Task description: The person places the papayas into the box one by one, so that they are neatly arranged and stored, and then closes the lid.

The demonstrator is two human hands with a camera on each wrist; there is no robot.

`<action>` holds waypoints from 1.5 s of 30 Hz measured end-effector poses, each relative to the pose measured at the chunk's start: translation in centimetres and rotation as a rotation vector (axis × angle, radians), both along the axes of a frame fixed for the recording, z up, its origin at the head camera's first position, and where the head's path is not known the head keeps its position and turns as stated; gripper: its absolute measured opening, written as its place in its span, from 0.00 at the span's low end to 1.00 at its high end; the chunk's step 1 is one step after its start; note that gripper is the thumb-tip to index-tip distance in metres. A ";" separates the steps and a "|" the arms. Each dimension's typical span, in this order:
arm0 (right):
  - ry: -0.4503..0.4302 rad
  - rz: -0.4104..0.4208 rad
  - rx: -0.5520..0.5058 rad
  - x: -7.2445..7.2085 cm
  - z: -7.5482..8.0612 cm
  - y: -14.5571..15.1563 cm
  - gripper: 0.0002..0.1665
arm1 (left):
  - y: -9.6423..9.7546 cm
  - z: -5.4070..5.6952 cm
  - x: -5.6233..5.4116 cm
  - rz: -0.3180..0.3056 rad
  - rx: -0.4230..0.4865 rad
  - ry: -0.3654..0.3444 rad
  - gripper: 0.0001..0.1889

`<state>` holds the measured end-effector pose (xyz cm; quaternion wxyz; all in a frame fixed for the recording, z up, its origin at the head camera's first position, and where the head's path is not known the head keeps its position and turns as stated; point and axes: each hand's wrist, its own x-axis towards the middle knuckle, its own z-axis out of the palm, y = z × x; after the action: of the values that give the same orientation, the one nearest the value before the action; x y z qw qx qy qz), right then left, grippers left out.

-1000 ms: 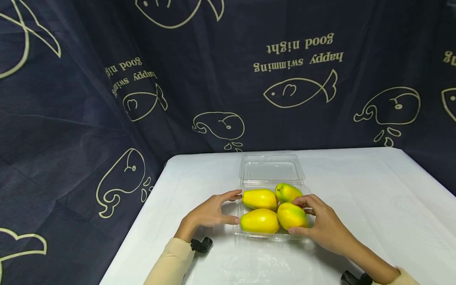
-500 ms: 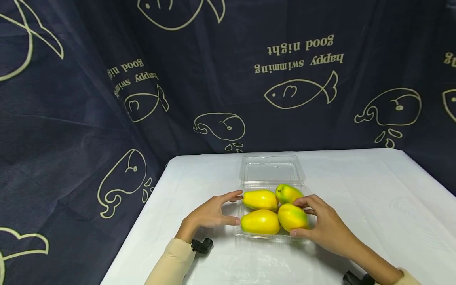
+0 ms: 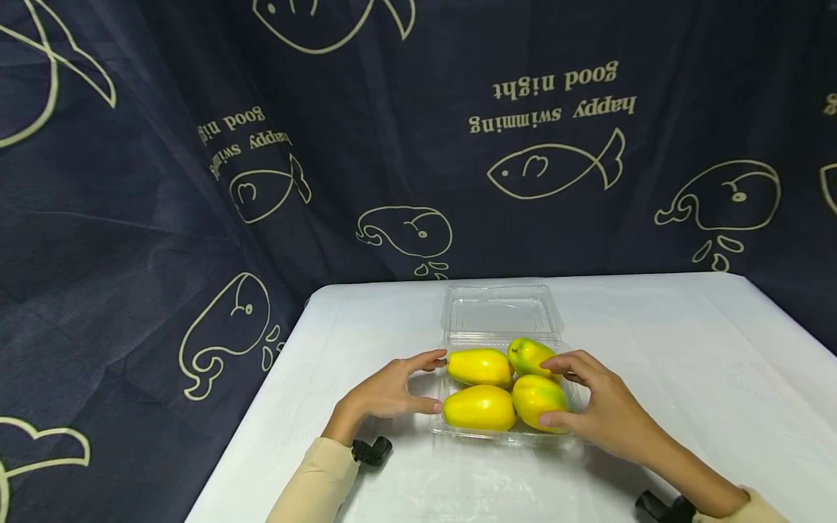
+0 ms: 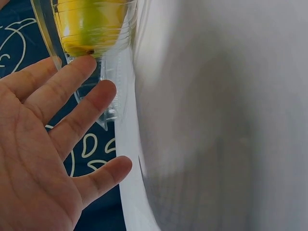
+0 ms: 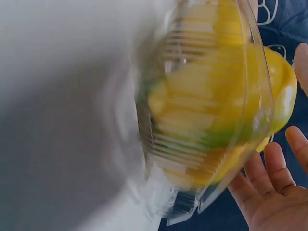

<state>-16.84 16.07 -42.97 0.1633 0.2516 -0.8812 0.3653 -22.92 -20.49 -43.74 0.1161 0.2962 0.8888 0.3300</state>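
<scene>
A clear plastic clamshell box point(image 3: 458, 434) lies on the table with its lid point(image 3: 500, 312) folded back. Several smooth yellow-green fruits, papaya-like in shape, fill its base; the front right fruit point(image 3: 538, 401) sits closest to my right hand point(image 3: 611, 410). That hand's fingers are spread and relaxed, with the thumb in front of this fruit in the head view; the right wrist view shows a gap to the fruit. At the box's left side my left hand point(image 3: 386, 388) is spread, fingertips close to the back left fruit point(image 3: 480, 367) and thumb beside the front left fruit point(image 3: 479, 408).
The table point(image 3: 366, 319) has a white cover. Behind it and to the left hangs a dark blue cloth point(image 3: 405, 145) with fish and whale drawings. A black wrist camera point(image 3: 371, 450) sits on the left wrist.
My right hand has loosened from the front right fruit and shifted slightly right. The left hand has barely moved, and the fruits stay in the box.
</scene>
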 end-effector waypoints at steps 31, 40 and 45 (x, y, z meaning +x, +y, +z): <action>0.198 -0.054 0.084 -5.5 1.6 2.4 0.28 | 0.1 0.2 0.0 -0.010 -0.010 0.009 0.49; 0.208 -0.025 0.093 -7.7 0.7 3.4 0.29 | 0.1 0.0 -0.2 -0.006 -0.003 0.005 0.49; 0.149 -0.038 0.088 -8.9 -0.4 3.8 0.28 | 0.1 -0.1 -0.2 -0.012 -0.003 0.001 0.49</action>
<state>-25.74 19.90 -43.35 0.2241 0.2684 -0.8864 0.3034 -23.10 -20.42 -43.86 0.1180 0.3017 0.8876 0.3276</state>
